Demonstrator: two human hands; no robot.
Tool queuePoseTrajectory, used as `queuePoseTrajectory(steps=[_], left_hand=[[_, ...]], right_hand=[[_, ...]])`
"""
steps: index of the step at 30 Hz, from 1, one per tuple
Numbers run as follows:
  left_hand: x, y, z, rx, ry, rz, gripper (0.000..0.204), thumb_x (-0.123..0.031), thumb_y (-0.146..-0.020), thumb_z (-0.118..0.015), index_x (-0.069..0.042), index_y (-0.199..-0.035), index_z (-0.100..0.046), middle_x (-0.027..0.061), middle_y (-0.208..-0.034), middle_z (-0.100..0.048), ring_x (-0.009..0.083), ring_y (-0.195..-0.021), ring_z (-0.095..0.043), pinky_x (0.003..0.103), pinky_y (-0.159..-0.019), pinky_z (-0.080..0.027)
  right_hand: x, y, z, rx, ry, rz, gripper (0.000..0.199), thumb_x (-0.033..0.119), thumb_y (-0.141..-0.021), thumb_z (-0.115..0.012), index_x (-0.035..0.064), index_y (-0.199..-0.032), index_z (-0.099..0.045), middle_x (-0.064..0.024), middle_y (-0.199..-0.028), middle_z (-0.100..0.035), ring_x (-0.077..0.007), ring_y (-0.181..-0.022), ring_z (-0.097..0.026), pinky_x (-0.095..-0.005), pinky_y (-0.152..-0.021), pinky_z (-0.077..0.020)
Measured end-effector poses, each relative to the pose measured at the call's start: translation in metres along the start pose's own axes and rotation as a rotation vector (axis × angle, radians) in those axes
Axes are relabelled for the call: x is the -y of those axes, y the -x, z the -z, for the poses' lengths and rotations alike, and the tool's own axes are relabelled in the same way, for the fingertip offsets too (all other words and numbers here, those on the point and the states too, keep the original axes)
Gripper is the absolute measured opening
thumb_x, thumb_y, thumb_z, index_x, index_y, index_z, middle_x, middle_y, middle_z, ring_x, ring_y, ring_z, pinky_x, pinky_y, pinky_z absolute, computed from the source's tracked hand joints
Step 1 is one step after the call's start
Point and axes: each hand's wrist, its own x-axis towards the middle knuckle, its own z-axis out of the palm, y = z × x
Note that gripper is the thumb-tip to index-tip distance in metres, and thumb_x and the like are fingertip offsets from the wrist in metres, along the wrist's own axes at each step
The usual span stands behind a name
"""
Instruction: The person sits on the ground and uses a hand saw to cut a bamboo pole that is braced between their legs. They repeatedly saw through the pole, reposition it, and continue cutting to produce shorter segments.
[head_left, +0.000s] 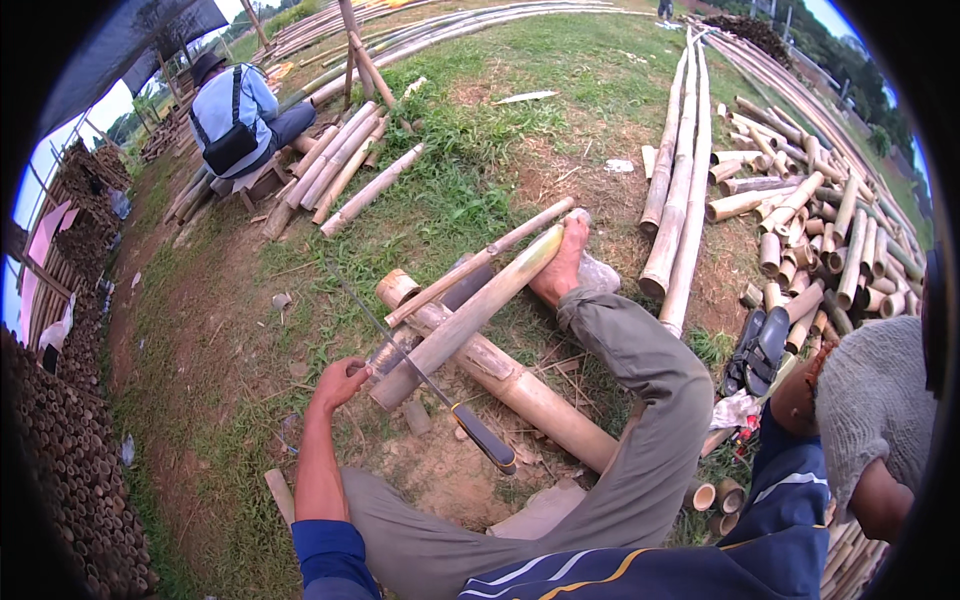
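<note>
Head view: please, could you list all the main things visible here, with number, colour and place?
Slanted bamboo pole: one, pale green-brown, centre
Thin bamboo pole: one, tan, just beyond it
Bamboo log: one, tan, crossing underneath
Long-bladed hand tool: one, dark handle with yellow, across slanted pole
Long poles: three, pale, upper right
Cut bamboo pile: many, tan, right
Bamboo stack: many, brown, left edge
Sandals: two, black, right
Co-worker: one, light-blue top, seated upper left
Bag: one, black, on co-worker
Grey cloth: one, far right
Legs: two, grey-green trousers, lower centre
Bare foot: one, slanted pole's far end
Left hand: one, near poles' closer ends
Right arm: one, far right; hand unclear
</note>
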Motion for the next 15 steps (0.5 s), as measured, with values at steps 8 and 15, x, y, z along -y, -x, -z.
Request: queuePoseTrajectory(steps=[8, 15], left_hand=[[0.02, -0.003, 0.01, -0.183, 0.067, -0.015, 0.043, -0.029, -0.094, -0.076, 0.0, -0.125, -0.074, 0.0152, -0.092, -0.08, 0.0206, -0.08, -0.075, 0.037, -0.078, -0.057], [0.031, 0.0, 0.012, -0.205, 0.051, -0.028, 0.039, -0.024, -0.094, -0.076, 0.003, -0.122, -0.073, 0.0148, -0.093, -0.08, 0.019, -0.081, -0.074, 0.035, -0.076, -0.057]], right_hand=[[0.025, -0.016, 0.062, -0.097, -0.032, 0.147, 0.064, 0.04, -0.109, -0.059, -0.0015, -0.156, -0.046, -0.0212, -0.156, -0.052, -0.0343, -0.144, -0.052, -0.0516, -0.118, -0.0458], [-0.017, -0.003, 0.028, -0.068, 0.03, 0.104, 0.064, 0.041, -0.109, -0.06, -0.0019, -0.155, -0.047, -0.0217, -0.155, -0.053, -0.036, -0.144, -0.051, -0.0535, -0.119, -0.0452]])
